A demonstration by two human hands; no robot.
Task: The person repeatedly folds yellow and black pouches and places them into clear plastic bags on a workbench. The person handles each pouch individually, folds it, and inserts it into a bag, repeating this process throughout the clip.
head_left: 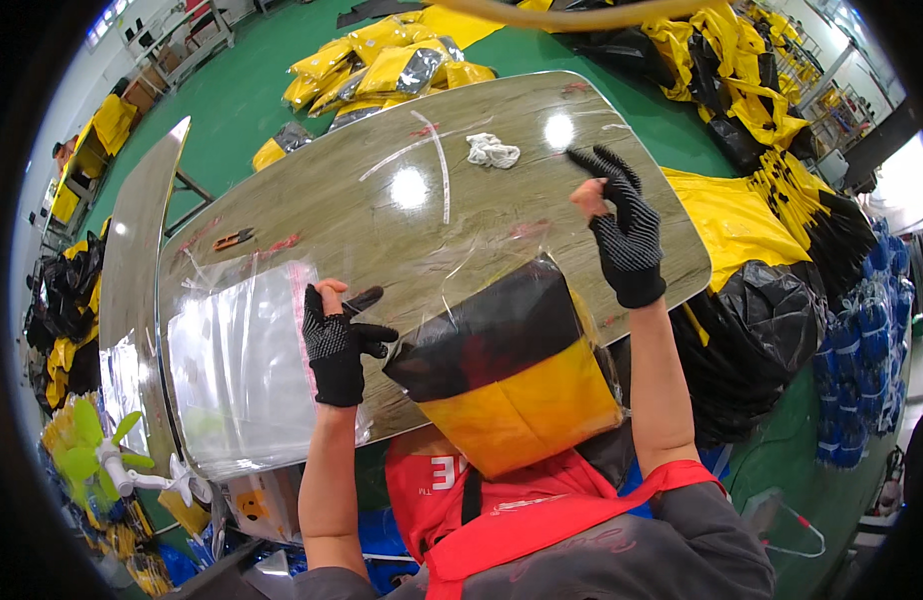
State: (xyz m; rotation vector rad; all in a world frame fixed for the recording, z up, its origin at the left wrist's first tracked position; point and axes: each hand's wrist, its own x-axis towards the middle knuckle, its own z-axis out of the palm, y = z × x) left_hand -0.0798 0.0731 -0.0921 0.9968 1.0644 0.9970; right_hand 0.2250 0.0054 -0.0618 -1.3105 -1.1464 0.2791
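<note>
My left hand (pixel 337 345), in a black dotted glove with bare fingertips, has its fingers spread. It is over the right edge of a stack of clear plastic bags (pixel 242 360). My right hand (pixel 627 235), in a matching glove, is raised over the right part of the table, its dark fingers stretched out and its bare fingertips bent; I see nothing held. Between my hands, a folded black-and-yellow package (pixel 512 375) in clear film lies tilted at the near table edge, partly over my lap. The wood-patterned table (pixel 362 240) has a rounded right end.
Orange-and-black thread snips (pixel 234 239) and a crumpled white cloth (pixel 493 151) lie on the table. Yellow packages (pixel 382 65) are piled on the green floor beyond. Black-and-yellow material (pixel 772 240) and blue bundles (pixel 862 350) stand right. A green fan (pixel 97 445) is at the left.
</note>
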